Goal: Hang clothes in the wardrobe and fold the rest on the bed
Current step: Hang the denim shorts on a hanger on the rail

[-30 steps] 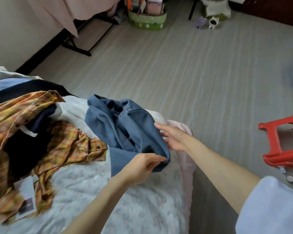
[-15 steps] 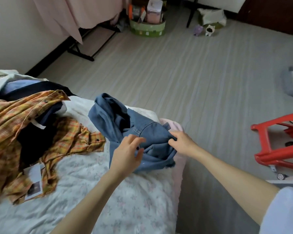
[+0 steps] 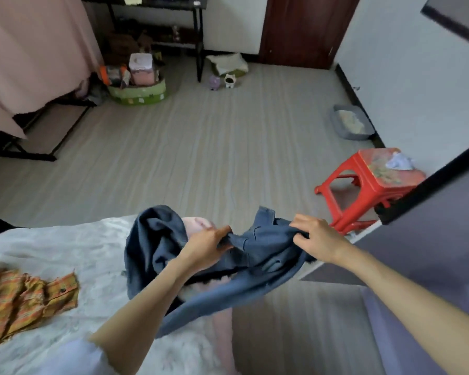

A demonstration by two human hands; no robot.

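since half a second ago the blue denim garment (image 3: 249, 255) has come up off the bed (image 3: 65, 250); both hands now spread it over the bed corner. left hand (image 3: 206, 247) pinches a bunched fold of cloth, grip pressed tight on fabric. right hand (image 3: 318, 239) at 3 o'clock from it, fingers curled into the garment's upper edge. denim stretches between the two grips, the rest sagging toward 7 o'clock, below the left forearm. orange plaid shirt (image 3: 25, 301) lies on the bed at 9 o'clock. red stool (image 3: 363, 190) stands on the floor at 2 o'clock.
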